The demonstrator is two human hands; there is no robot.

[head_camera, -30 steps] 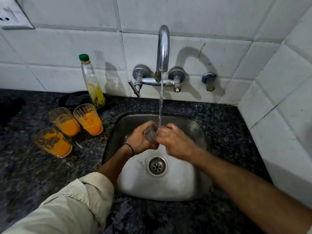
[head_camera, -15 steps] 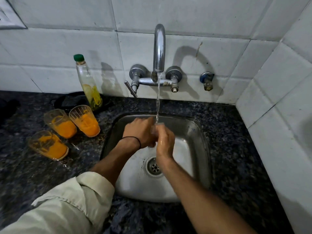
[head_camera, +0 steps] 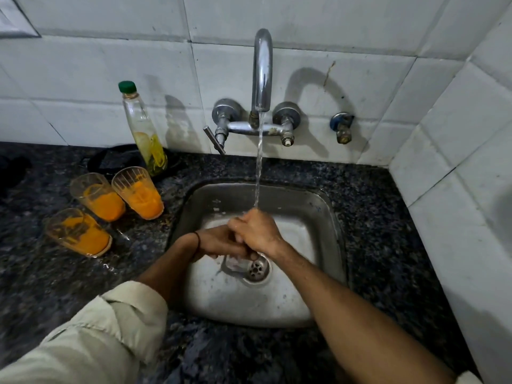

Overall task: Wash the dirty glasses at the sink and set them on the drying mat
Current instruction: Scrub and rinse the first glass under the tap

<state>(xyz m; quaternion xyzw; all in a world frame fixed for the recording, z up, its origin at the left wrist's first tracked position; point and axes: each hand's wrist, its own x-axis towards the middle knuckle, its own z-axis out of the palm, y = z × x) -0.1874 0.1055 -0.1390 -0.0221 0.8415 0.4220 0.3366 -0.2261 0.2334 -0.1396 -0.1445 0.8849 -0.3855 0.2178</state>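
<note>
Over the steel sink (head_camera: 337, 217), both of my hands are clasped together around a clear glass (head_camera: 233, 265). Only its lower part shows beneath them, by the drain. My left hand (head_camera: 217, 243) grips it from the left. My right hand (head_camera: 257, 231) wraps over it from above, and the tap's water lands on its knuckles. Three dirty glasses with orange residue stand on the dark counter left of the sink: one at the back left (head_camera: 97, 197), one beside it (head_camera: 138, 193), one nearer me (head_camera: 78, 232).
The chrome tap (head_camera: 262, 70) runs a thin stream into the sink. A green-capped bottle (head_camera: 144, 131) stands by the wall, with a dark flat object (head_camera: 115, 159) behind it. White tiled walls close off the back and the right side. A small valve (head_camera: 342, 127) sticks out right of the tap.
Both hands have dropped lower into the sink with the glass, toward the drain. The right hand has turned over on top, and the water now hits its knuckles.
</note>
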